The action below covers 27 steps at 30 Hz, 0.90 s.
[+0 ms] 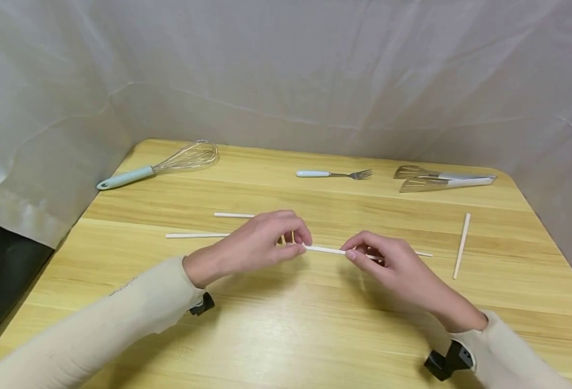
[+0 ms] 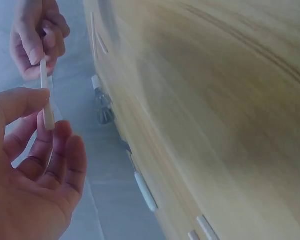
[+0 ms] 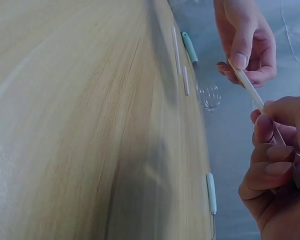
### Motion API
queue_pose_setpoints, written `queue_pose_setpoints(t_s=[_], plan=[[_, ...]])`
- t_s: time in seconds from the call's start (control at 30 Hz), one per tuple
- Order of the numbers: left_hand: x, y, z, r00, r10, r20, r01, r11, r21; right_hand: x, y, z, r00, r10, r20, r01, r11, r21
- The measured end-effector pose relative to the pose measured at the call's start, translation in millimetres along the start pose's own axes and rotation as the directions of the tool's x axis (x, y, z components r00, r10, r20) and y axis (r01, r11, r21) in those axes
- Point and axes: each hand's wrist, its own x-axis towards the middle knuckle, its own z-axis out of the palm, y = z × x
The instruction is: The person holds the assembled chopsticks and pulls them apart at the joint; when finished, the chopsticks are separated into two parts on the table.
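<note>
A pale wooden chopstick (image 1: 325, 249) is held in the air between both hands, over the middle of the table. My left hand (image 1: 271, 240) pinches one end with thumb and fingertips. Farther along the stick, my right hand (image 1: 388, 256) grips it between thumb and forefinger, with the other fingers curled behind. In the left wrist view the near end of the chopstick (image 2: 49, 117) shows just past the left fingertips. The right wrist view shows the far part of the chopstick (image 3: 285, 142) running under the right hand's fingers.
Two more chopsticks lie left of centre, one behind the other (image 1: 234, 215). Another chopstick (image 1: 424, 254) pokes out beyond the right hand, and one (image 1: 462, 246) lies at the right. A whisk (image 1: 186, 158), a fork (image 1: 334, 174) and tongs (image 1: 446, 179) line the back edge, before a grey curtain (image 1: 286, 70).
</note>
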Motion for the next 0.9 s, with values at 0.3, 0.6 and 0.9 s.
queue_pose_setpoints(t_s=[0.3,0.6,0.9], plan=[[3.0,5.4,18.1,0.999,-0.035,-0.005,0.034,0.991,-0.128,2.2,-4,4,1.0,-0.028,-0.015,0.028,0.999,0.02],[0.1,9.4,28.3,0.996,-0.049,-0.069,0.041,0.992,-0.118,4.3,-5,9,0.997,-0.058,-0.055,0.059,0.998,0.006],[-3.0,11.4,30.9,0.994,-0.045,-0.101,0.03,0.989,-0.146,3.8,-3,11,0.993,-0.083,-0.084,0.088,0.995,0.052]])
